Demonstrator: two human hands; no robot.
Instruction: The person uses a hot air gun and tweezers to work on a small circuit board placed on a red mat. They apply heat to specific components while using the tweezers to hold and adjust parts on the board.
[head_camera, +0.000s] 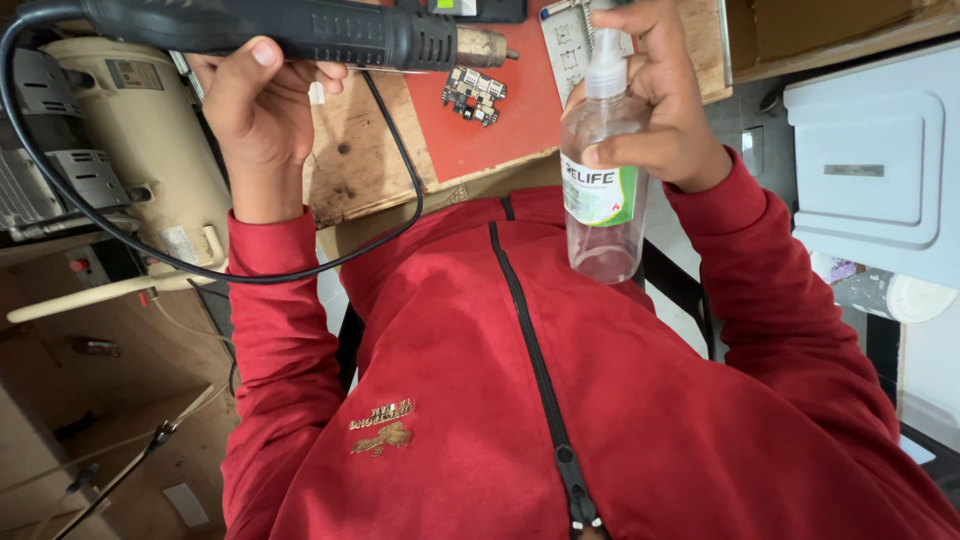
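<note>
While the person looks down at the red jacket (600, 400):
Left hand (262, 100): fingers closed around the black hot-air tool (300, 28), above the red mat (505, 120).
Right hand (655, 100): fingers closed around the clear spray bottle (603, 190), upright, before the chest.
Circuit board (474, 95): lies on the mat, between both hands.

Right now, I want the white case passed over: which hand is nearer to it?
Right. The right hand, gripping a spray bottle, is beside the white case; the left hand, holding a black heat tool, is far off on the other side.
</note>
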